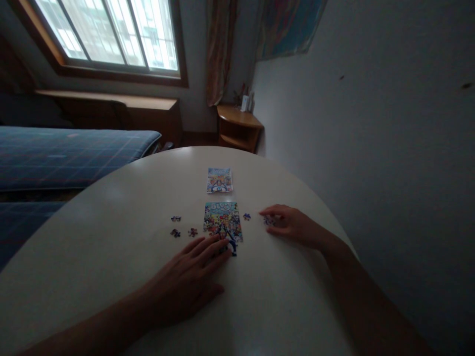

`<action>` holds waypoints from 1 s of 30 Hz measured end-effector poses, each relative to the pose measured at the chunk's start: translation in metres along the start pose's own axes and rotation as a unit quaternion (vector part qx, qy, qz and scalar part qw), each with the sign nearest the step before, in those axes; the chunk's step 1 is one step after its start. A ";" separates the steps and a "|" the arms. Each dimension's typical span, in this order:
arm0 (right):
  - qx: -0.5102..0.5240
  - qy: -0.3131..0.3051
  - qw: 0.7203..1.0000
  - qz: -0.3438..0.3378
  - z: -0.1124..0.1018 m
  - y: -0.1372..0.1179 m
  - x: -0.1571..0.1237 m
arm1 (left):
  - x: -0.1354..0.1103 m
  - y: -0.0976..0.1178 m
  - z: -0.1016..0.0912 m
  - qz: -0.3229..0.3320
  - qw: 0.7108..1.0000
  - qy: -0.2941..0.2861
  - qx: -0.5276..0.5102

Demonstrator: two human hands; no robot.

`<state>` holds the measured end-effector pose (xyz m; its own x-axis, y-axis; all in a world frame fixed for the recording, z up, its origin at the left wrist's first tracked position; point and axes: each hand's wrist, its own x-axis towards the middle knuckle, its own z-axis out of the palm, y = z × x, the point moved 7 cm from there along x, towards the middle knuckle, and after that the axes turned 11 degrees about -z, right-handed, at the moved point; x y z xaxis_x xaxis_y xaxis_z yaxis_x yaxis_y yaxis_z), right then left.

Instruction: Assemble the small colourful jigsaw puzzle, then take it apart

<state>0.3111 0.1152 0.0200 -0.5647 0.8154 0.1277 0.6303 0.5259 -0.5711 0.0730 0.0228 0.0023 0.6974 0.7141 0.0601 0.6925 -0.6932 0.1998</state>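
A partly assembled jigsaw puzzle [222,217], brightly coloured with lettering along its top, lies mid-table. My left hand [196,267] rests flat with fingers stretched out, covering the puzzle's lower left part and a dark blue section [232,247] at its bottom edge. On the right, my right hand [295,225] curves over a small cluster of puzzle pieces [268,221], thumb and fingers apart; whether it touches them I cannot tell. Between that hand and the puzzle lies a single blue puzzle piece [247,216]. Left of the puzzle are several loose pieces, including a reddish one [192,232].
A printed packet or picture sheet [219,180] lies beyond the puzzle on the round white table [122,237]. A bed with a blue plaid cover [74,153] stands at left. The wall [389,148] runs close along the right; a wooden corner cabinet [239,116] stands behind.
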 end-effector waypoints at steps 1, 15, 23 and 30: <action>-0.010 -0.005 1.000 -0.002 -0.002 -0.001 -0.001 | 0.000 0.000 0.000 0.001 1.000 0.000 -0.002; 0.010 -0.017 0.999 0.050 -0.005 0.012 -0.007 | 0.001 0.001 0.001 -0.002 1.000 -0.014 -0.001; 0.017 -0.032 0.999 0.040 0.012 -0.008 0.001 | 0.001 -0.001 0.001 0.000 1.000 0.000 -0.013; -0.051 -0.005 0.999 0.006 0.020 -0.025 0.012 | 0.000 0.000 0.000 0.003 1.000 0.002 -0.019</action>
<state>0.2778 0.1067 0.0197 -0.5620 0.8193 0.1138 0.6870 0.5389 -0.4874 0.0732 0.0228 0.0028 0.7003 0.7108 0.0652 0.6814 -0.6929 0.2358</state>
